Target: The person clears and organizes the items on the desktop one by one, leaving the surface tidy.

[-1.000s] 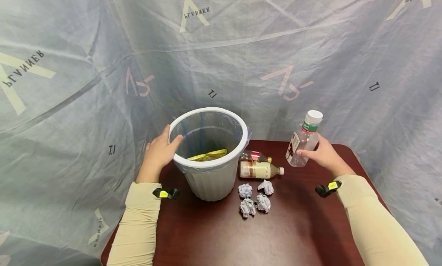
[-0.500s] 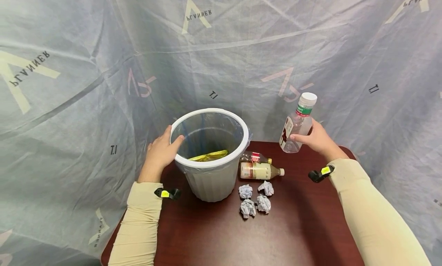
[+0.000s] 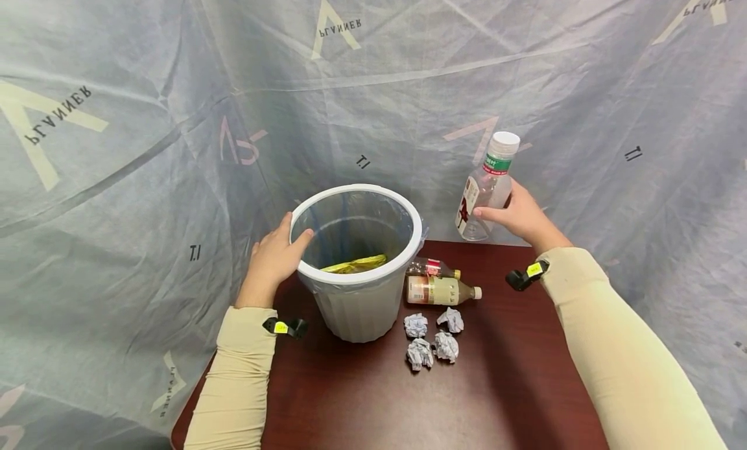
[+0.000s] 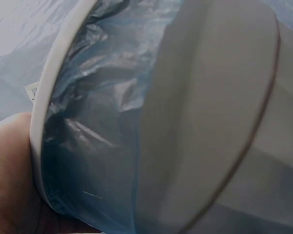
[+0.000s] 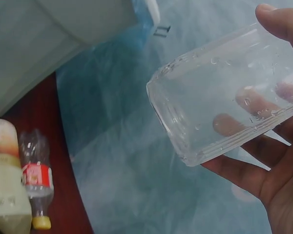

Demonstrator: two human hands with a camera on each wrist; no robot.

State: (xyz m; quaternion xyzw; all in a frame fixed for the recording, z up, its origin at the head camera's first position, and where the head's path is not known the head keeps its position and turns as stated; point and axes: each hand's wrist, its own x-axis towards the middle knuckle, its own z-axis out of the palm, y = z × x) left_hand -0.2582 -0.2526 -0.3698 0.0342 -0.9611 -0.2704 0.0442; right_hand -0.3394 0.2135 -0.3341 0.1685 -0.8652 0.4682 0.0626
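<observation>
Grey draped sheeting [image 3: 146, 113], dark red table [image 3: 496, 385], white bin [image 3: 357, 288]

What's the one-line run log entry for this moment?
left hand: grips bin rim | right hand: holds clear bottle aloft | table: two bottles, four paper wads
</observation>
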